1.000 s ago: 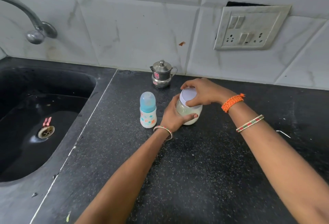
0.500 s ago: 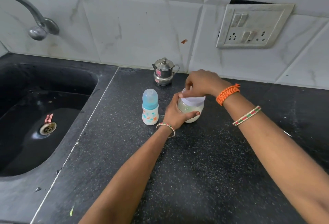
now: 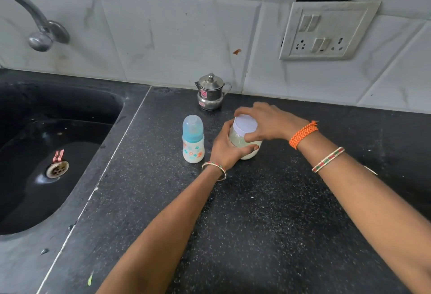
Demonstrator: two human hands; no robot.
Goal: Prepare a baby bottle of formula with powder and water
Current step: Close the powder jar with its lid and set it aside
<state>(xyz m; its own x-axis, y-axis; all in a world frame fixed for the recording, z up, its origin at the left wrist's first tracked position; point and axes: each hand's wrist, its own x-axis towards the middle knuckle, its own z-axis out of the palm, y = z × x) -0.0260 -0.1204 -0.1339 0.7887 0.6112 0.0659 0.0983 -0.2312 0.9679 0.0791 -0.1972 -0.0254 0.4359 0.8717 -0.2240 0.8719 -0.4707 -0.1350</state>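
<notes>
A small baby bottle (image 3: 193, 139) with a blue cap and printed white body stands upright on the black counter (image 3: 256, 212). Right of it stands a clear jar (image 3: 250, 152) of pale powder with a white lid (image 3: 245, 124). My left hand (image 3: 227, 151) wraps around the jar's body from the left. From above and the right, my right hand (image 3: 268, 122) grips the lid's rim with fingers and thumb. The jar's lower part shows between my fingers.
A small steel lidded pot (image 3: 211, 93) stands at the back by the tiled wall. A black sink (image 3: 46, 153) with a drain lies to the left under a tap (image 3: 39, 34). A switch and socket plate (image 3: 326, 32) is on the wall.
My right hand has shifted round on the lid, so the white top shows again after being covered half a second ago. My left hand keeps its hold on the jar.
</notes>
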